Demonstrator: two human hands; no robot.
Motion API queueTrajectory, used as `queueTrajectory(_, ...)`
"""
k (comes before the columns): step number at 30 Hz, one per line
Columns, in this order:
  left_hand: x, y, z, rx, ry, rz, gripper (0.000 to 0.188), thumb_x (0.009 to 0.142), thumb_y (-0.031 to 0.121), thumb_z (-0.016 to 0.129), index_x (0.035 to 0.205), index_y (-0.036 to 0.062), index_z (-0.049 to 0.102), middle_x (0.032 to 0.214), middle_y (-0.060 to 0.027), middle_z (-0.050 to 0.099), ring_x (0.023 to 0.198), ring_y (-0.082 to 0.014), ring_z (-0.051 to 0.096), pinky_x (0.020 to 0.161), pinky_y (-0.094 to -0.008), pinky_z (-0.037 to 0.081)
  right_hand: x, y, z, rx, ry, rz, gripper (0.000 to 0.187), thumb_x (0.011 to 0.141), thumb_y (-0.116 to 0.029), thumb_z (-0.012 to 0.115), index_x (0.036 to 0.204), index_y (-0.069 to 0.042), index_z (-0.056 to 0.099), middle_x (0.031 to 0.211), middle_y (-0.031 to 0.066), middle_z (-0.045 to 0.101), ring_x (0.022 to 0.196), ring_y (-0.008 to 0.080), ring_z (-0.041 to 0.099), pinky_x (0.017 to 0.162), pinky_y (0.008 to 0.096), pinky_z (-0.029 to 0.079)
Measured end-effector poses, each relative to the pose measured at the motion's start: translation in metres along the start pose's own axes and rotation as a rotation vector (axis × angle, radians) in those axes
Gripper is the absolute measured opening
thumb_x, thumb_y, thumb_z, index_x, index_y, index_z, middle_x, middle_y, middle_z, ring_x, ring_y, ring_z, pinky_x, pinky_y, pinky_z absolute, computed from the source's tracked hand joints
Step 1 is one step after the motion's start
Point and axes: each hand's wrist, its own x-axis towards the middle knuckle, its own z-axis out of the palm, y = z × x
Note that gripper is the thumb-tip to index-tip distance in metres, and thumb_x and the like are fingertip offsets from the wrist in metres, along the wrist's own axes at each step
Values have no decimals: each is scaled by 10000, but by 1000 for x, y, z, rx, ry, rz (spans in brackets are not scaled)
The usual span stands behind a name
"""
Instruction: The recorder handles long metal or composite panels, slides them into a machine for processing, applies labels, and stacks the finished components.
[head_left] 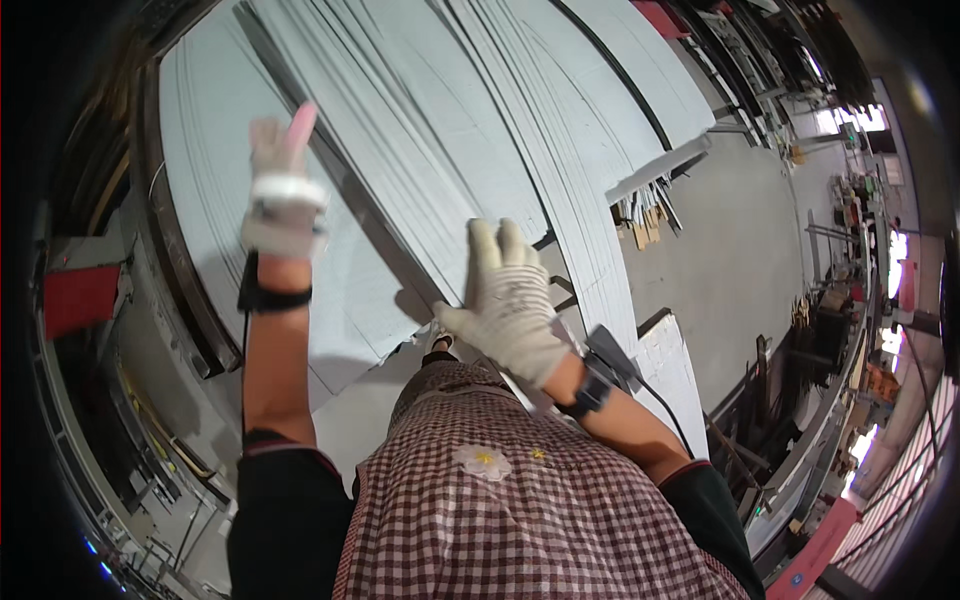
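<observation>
Long white strips and panels (520, 130) lie side by side on the work surface in front of me. My left hand (285, 195), blurred by motion, is raised over the panels at the left. It wears a pale glove with a white band, and a pink finger sticks out; the fingers look stretched, with nothing visible in them. Over the white strips nearer my body is my right hand (505, 300), in an off-white ribbed glove. Its fingers are extended and its thumb stands apart. I cannot tell whether either hand touches the strips.
A dark metal frame (165, 230) edges the panels at the left. Beyond the strips, cut offcuts (645, 215) sit under a panel edge above the grey floor (730, 230). A red board (80, 300) stands far left. Cluttered racks (840, 300) line the right side.
</observation>
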Motion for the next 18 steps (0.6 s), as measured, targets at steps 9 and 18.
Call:
queueTrajectory(9, -147, 216, -26, -1322, 35, -1426, 261, 903, 194, 599, 1127, 74, 539, 874, 3, 479, 795, -58, 424, 718, -202, 381, -47, 136, 19, -54, 774, -125, 901, 653, -407, 782, 1309, 43, 358, 1246, 289, 435, 1160, 428, 427, 958, 509, 379)
queueTrajectory(18, -136, 270, -15, -1664, -236, -1372, 760, 826, 364, 675, 1424, 77, 303, 1350, -102, 438, 1255, -248, 413, 1055, -392, 343, -4, 256, 2, 875, 172, 129, 632, 731, -79, 714, 1283, 55, 438, 1008, 122, 636, 911, 182, 632, 785, 270, 518)
